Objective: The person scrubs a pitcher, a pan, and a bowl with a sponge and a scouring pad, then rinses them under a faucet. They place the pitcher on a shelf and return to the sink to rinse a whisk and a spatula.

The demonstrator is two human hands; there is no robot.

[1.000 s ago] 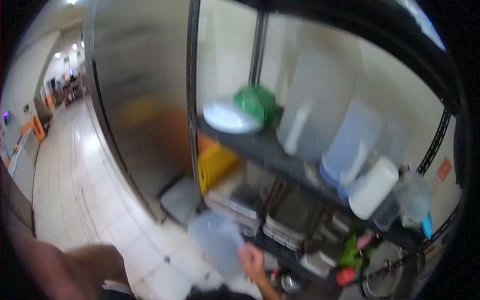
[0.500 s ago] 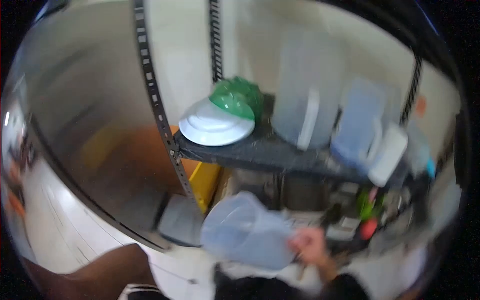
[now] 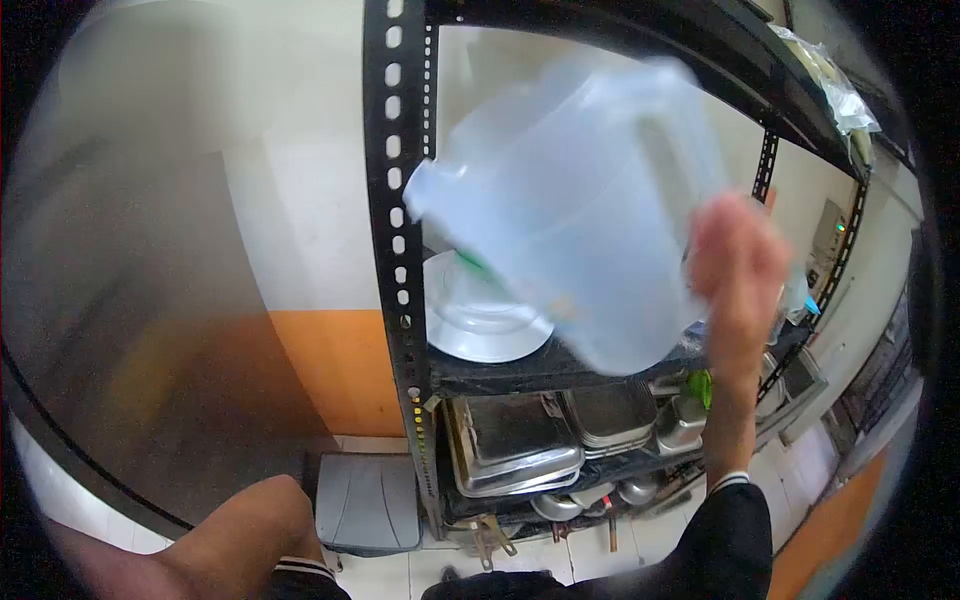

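Observation:
My right hand (image 3: 740, 250) is closed around the handle of a translucent plastic pitcher (image 3: 570, 210). The pitcher is raised in front of the upper shelf and tilted, its spout towards the left; motion blurs it somewhat. Behind it, a white plate (image 3: 480, 325) on the shelf is partly covered, and only a sliver of something green shows beside that. My left arm (image 3: 240, 525) is bent at the lower left, with its hand outside the picture.
A black slotted-metal rack post (image 3: 395, 200) stands left of the pitcher. Below the shelf (image 3: 480, 378) are metal trays (image 3: 515, 440) and several pans. A grey bin (image 3: 368, 500) sits on the floor beside the rack. A large metallic panel (image 3: 130, 300) fills the left.
My right hand has lifted the pitcher from below shelf level up in front of the upper shelf. The pitcher now hides much of what stands there. The view has shifted too.

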